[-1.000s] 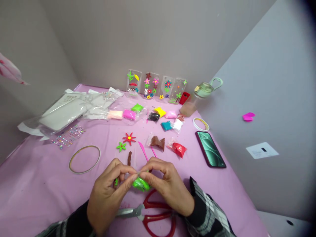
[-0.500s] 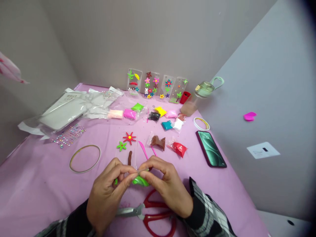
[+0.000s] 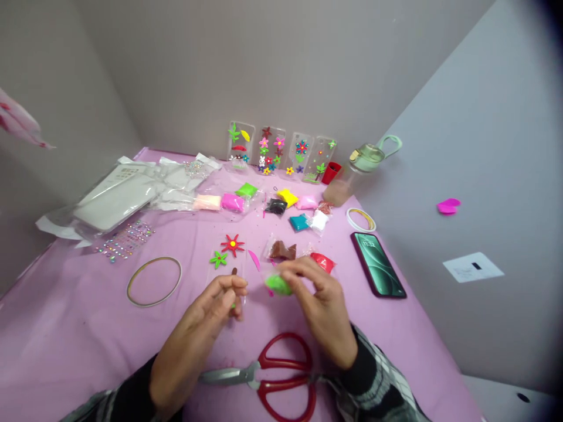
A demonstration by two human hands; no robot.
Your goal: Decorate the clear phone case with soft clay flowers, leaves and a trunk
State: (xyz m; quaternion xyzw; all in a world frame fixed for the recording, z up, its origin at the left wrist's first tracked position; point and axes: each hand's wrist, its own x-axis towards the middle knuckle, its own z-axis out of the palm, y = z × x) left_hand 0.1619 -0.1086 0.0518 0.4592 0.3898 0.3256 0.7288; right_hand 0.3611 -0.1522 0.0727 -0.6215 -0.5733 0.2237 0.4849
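Note:
Pinched in my right hand (image 3: 319, 310) is a clear packet of bright green clay (image 3: 278, 285), lifted over the table. My left hand (image 3: 200, 328) has its fingers curled, with a small bit of green clay (image 3: 233, 306) showing between them. Past my left fingertips lies a clear phone case (image 3: 241, 281), bearing a red clay flower (image 3: 232, 245), a green clay flower (image 3: 218, 259) and a brown clay strip (image 3: 234, 272), partly hidden by that hand. Below both hands lie red-handled scissors (image 3: 259, 375), and a pink plastic knife (image 3: 254, 259) rests beyond the packet.
Brown (image 3: 282, 251) and red clay packets (image 3: 323, 262) lie beyond my right hand. A phone (image 3: 378, 265), tape roll (image 3: 361, 220) and bottle (image 3: 352, 176) stand to the right. Decorated cases (image 3: 272, 149) lean at the back. Packaging (image 3: 118, 196) and a ring (image 3: 153, 281) occupy the left.
My hands have drawn apart. My right hand has carried the green clay packet up and to the right, away from my left hand. The scissors now show more fully.

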